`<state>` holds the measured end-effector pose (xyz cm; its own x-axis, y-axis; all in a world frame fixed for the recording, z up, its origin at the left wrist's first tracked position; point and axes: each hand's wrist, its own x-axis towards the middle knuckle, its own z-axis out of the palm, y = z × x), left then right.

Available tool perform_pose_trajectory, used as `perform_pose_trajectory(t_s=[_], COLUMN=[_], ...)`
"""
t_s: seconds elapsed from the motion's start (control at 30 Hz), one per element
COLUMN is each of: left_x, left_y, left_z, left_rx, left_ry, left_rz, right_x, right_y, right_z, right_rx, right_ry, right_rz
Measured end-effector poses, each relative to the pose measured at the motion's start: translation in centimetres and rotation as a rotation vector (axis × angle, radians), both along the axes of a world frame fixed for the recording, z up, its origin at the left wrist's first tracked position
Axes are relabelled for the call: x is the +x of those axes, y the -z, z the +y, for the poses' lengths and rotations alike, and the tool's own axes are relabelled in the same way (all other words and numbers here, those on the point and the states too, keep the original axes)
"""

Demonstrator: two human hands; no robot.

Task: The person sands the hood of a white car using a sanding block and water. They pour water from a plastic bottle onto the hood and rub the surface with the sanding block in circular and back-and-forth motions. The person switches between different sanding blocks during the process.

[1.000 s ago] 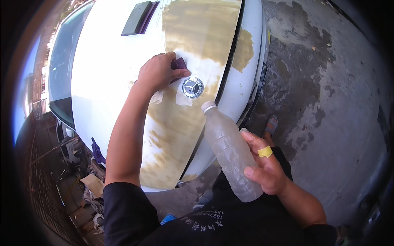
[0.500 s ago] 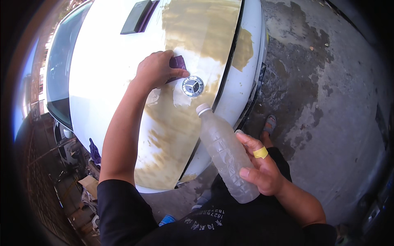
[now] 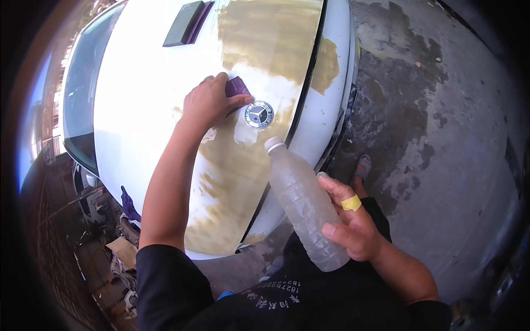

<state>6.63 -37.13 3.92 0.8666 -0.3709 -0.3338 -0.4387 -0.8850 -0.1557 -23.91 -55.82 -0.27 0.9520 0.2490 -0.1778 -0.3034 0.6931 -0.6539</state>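
Note:
My left hand (image 3: pixel 210 101) is closed on a folded sheet of purple sandpaper (image 3: pixel 237 88) and presses it to a white car hood (image 3: pixel 138 110), just up and left of a round emblem (image 3: pixel 259 114). Olive-brown smears (image 3: pixel 265 38) and a pale bare spot (image 3: pixel 245 133) lie on the paint around it. In my right hand (image 3: pixel 353 231), with yellow tape on one finger, is a cloudy plastic bottle (image 3: pixel 306 207). It tilts toward the hood, its white cap (image 3: pixel 273 144) a little below the emblem and apart from it.
A grey block with a purple sheet under it (image 3: pixel 185 23) rests on the hood's far part. A purple cloth (image 3: pixel 129 205) hangs at the left edge. Cardboard (image 3: pixel 122 251) and clutter lie on the lower left. Wet, stained concrete (image 3: pixel 397 110) runs along the right.
My left hand and the sandpaper have shifted very slightly, staying beside the emblem. The bottle in my right hand has barely moved.

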Motion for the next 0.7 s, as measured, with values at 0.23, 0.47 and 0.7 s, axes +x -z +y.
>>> perform_pose_trajectory(t_s=[0.23, 0.47, 0.7], left_x=[-1.6, -3.6, -7.8], left_y=[0.9, 1.0, 2.3], left_z=[-0.2, 1.3, 0.7], left_rx=[-0.1, -0.119, -0.255], left_ry=[-0.058, -0.22, -0.541], left_rz=[-0.091, -0.133, -0.205], right_x=[0.4, 0.3, 0.4], right_y=[-0.2, -0.2, -0.8], right_z=[0.3, 0.4, 0.1], right_rx=[0.001, -0.008, 0.003], right_ry=[-0.012, -0.024, -0.083], right_rz=[-0.027, -0.037, -0.043])
